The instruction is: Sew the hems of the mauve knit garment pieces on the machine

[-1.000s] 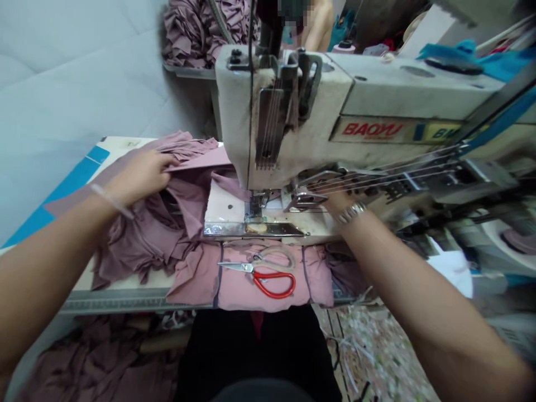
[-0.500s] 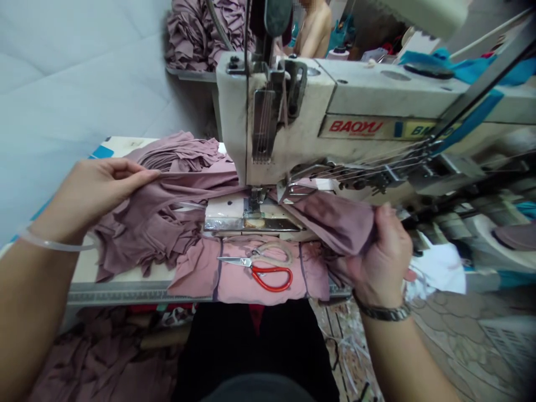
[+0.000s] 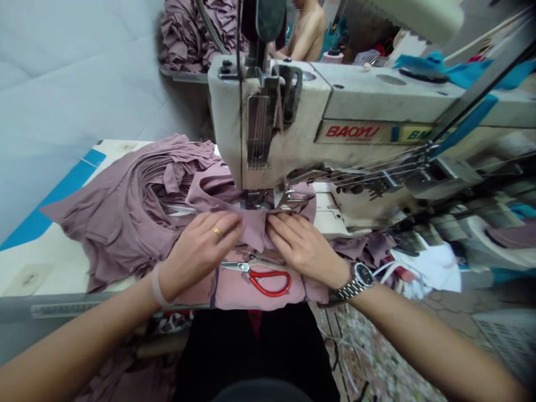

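A piece of mauve fabric (image 3: pixel 253 228) lies under the presser foot of the sewing machine (image 3: pixel 285 139), its near edge hanging toward me. My left hand (image 3: pixel 205 245), with a ring on one finger, grips this fabric just left of the needle area, fingers pressed together. On the other side my right hand (image 3: pixel 304 248) holds the same piece, fingertips tucked near the metal folder (image 3: pixel 295 198). Just below both hands, red-handled scissors (image 3: pixel 270 283) rest on a pink cloth pad (image 3: pixel 251 296); one of their handles is largely covered.
A heap of mauve fabric pieces (image 3: pixel 121 206) spreads over the table's left side. White cloth (image 3: pixel 431 268) lies at the right. Threads run across the machine arm. Behind it are a bin of mauve fabric (image 3: pixel 188 39) and another person (image 3: pixel 310 33).
Both hands have come inward, from wide apart to close beside the presser foot. The stretched fabric is now gathered there, and the heap at left lies more exposed.
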Motion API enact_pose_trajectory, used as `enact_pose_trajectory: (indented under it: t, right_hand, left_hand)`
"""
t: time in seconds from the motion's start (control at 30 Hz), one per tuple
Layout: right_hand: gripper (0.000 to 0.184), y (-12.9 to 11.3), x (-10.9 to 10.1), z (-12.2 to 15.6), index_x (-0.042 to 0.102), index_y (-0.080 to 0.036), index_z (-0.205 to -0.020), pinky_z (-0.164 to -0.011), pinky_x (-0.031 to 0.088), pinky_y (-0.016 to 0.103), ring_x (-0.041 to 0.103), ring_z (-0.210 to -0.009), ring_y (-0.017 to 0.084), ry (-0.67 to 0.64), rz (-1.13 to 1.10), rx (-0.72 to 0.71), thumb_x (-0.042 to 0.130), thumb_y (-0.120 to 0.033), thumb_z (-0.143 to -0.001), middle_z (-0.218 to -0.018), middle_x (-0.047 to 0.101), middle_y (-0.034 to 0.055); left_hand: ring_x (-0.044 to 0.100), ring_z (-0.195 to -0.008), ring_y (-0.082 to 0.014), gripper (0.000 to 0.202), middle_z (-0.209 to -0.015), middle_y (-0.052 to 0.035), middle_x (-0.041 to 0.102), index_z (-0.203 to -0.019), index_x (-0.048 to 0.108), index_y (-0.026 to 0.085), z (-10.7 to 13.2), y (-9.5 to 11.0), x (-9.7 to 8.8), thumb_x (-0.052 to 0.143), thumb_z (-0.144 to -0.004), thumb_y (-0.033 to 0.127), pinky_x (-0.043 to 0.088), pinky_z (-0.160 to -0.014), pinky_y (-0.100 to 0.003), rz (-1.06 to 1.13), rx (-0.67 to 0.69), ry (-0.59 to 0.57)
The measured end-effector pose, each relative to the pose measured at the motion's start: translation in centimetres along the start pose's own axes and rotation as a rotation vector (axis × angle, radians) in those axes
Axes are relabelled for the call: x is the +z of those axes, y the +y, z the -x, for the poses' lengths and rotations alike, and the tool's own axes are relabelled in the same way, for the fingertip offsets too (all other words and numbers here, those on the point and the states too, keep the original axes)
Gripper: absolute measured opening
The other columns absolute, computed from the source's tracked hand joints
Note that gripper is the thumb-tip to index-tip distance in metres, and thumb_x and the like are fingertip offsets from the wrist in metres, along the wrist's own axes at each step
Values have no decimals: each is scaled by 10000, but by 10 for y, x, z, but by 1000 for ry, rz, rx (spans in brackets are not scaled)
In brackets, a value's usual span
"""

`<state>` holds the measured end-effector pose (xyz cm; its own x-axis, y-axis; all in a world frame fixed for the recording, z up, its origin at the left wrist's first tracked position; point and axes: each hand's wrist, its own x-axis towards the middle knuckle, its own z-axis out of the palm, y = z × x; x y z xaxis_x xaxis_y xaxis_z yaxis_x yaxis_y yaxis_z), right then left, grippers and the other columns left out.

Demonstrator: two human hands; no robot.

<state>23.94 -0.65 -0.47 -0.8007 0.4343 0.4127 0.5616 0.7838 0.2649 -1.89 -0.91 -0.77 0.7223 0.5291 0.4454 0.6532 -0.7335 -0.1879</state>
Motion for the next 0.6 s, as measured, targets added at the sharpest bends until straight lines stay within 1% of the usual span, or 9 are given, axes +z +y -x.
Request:
enact_pose_trajectory:
  t: [0.07,0.17,0.23,0.3,0.37,0.4,0.5,0.53,0.6]
  right_hand:
    - [282,-3,0,0,606,-47,-1172,-892,495,410,543,-1112,258,26,-38,-2,450,-93,-941,-1232,613,195]
    - [342,-9,0,-3,559,-40,-1260,-774,515,391,577,-978,245,-1,-22,47,478,-127,-940,-1212,628,185]
    - [332,-14,1,-6,576,-34,-1236,-736,513,393,581,-930,245,9,-2,72,482,-113,-927,-1180,642,181]
    - [313,-18,3,-8,600,-34,-1196,-793,519,419,577,-998,265,43,-20,88,475,-105,-918,-1175,645,186]
    - [332,-21,7,-9,594,-36,-1207,-892,511,463,551,-1112,287,77,-92,140,463,-114,-912,-1213,626,202]
    - [346,-23,9,-10,585,-36,-1221,-935,503,478,538,-1150,289,101,-153,190,459,-126,-911,-1226,619,207]
    - [367,-28,14,-10,572,-41,-1242,-1023,480,473,537,-1178,265,179,-354,379,453,-144,-911,-1240,613,190]
    - [373,-31,15,-10,569,-40,-1249,-1040,473,470,533,-1187,261,184,-385,410,452,-146,-911,-1249,609,184]
    - [397,-36,15,-11,557,-23,-1271,-1047,469,482,511,-1218,280,156,-355,397,452,-152,-910,-1285,590,192]
  left_hand:
    - [573,-1028,-249,262,-1172,-132,616,-1129,630,123,4,3,-4,464,-926,105,499,-857,-387,8,1,-21]
    - [572,-926,-247,368,-1114,-114,620,-1252,588,172,8,8,-9,475,-909,101,491,-768,-390,-31,-70,-73]
    - [566,-925,-261,442,-1130,-116,611,-1324,548,215,8,12,-9,489,-900,105,478,-749,-405,-65,-115,-73]
    - [557,-1001,-280,437,-1191,-140,593,-1326,548,164,6,17,-9,491,-897,103,474,-792,-418,-72,-127,-61]
    - [538,-1075,-287,440,-1256,-160,571,-1339,529,102,3,22,-7,487,-901,106,468,-845,-420,-62,-133,-72]
    - [533,-1088,-285,456,-1274,-157,566,-1360,510,101,2,25,-7,486,-905,113,464,-854,-419,-57,-141,-88]
    - [537,-1074,-290,482,-1286,-125,573,-1398,488,188,-3,31,-8,487,-918,144,451,-824,-429,-74,-205,-115]
    - [537,-1076,-295,466,-1287,-120,575,-1384,505,202,-3,32,-8,486,-922,153,445,-821,-434,-84,-223,-112]
    - [530,-1099,-299,415,-1302,-122,572,-1334,552,175,-4,34,-8,477,-927,155,433,-842,-440,-96,-226,-86]
